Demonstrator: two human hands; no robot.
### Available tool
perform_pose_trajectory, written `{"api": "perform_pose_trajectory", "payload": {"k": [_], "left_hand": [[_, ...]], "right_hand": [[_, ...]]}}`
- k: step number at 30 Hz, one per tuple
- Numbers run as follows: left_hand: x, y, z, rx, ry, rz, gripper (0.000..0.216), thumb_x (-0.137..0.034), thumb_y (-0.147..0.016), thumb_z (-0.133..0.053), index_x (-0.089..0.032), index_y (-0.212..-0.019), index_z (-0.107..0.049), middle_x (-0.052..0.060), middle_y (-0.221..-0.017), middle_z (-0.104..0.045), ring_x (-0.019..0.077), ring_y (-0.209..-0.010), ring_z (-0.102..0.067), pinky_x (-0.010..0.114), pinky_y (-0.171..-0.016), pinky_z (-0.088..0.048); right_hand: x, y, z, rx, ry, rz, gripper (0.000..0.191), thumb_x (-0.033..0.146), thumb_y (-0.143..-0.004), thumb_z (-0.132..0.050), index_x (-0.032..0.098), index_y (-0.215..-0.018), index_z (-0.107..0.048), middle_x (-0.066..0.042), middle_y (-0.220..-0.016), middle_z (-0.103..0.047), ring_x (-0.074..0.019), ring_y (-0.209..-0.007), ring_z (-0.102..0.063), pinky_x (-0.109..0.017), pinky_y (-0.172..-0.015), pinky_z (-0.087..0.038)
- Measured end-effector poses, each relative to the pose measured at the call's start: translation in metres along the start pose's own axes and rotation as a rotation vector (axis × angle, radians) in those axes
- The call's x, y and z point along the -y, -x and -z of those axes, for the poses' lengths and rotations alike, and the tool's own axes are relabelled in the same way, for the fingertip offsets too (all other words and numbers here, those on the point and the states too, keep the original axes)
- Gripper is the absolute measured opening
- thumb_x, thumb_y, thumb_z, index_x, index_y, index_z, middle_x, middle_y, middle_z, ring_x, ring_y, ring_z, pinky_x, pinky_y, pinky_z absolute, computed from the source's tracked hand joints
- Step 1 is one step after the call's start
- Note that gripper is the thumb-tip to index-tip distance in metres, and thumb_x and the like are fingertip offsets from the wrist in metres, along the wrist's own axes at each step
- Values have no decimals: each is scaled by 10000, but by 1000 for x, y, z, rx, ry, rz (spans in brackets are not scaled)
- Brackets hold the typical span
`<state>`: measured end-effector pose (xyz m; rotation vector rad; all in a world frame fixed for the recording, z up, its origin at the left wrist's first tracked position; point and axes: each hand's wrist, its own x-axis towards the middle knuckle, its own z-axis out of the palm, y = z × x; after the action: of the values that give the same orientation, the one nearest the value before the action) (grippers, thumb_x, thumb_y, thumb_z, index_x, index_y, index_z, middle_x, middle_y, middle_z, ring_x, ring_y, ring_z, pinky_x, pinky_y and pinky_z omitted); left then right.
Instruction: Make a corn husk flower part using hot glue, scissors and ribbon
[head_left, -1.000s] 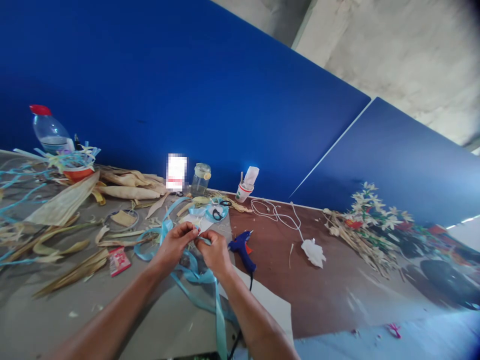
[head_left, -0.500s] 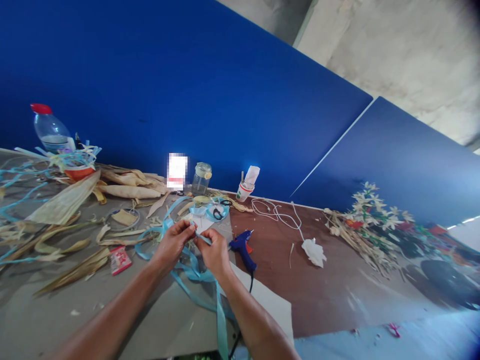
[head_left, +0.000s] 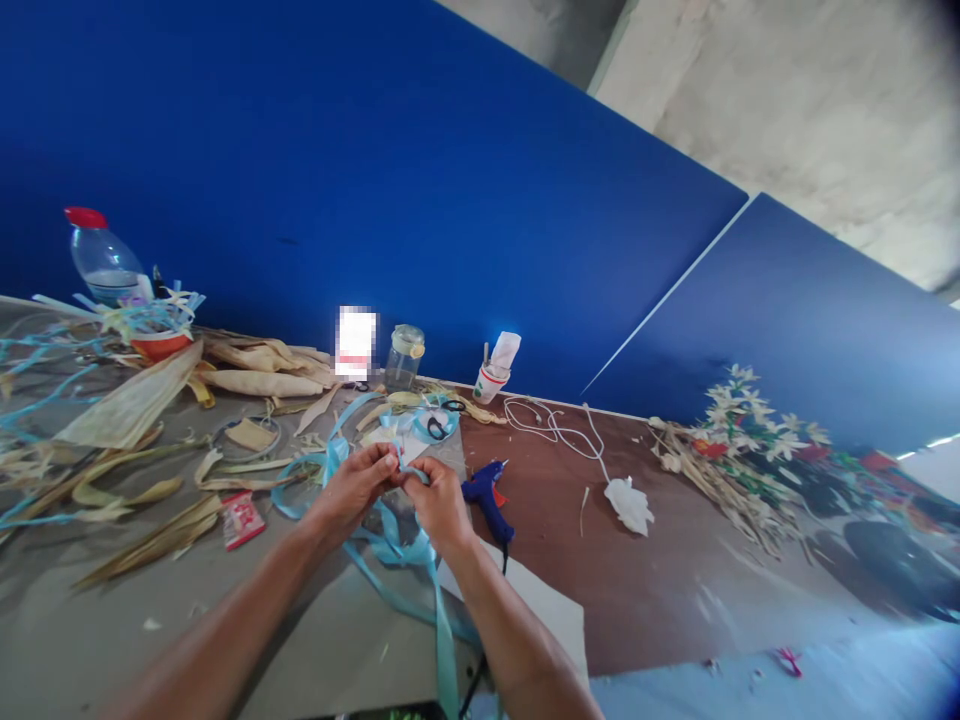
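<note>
My left hand (head_left: 362, 480) and my right hand (head_left: 436, 497) meet above the table, each pinching light blue ribbon (head_left: 446, 630). A short bit of it shows between the fingertips, while loose lengths loop under my hands and hang past the table's front edge. Just right of my right hand lies a blue hot glue gun (head_left: 491, 500) with an orange trigger. Beyond my hands, black-handled scissors (head_left: 437, 428) rest on more blue ribbon.
Dried corn husks (head_left: 262, 383) and a red packet (head_left: 241, 519) lie to the left. At the back stand a lidded jar (head_left: 405, 357) and a paper cup (head_left: 491, 383). A white cable (head_left: 555, 425) and white artificial flowers (head_left: 739, 410) are on the right.
Both hands have shifted slightly right and stay close together. The bit of ribbon between the fingers now stands more upright.
</note>
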<state>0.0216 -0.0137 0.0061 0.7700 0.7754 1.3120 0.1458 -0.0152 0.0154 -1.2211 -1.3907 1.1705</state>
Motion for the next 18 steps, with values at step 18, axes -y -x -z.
{"api": "perform_pose_trajectory", "payload": {"k": [18], "left_hand": [[2,-3,4,-85,13,-37,274,-341,-589,-784,-169,-755,-650,-20,-620,-591,97,-569,-521,210,-549,-396]], "right_hand": [[-5,-4,1,176,-579,-294,113,219,-555,-666,167,-627,-597,87,-420,-450,-49,-387,-314,-196,-427,-246]]}}
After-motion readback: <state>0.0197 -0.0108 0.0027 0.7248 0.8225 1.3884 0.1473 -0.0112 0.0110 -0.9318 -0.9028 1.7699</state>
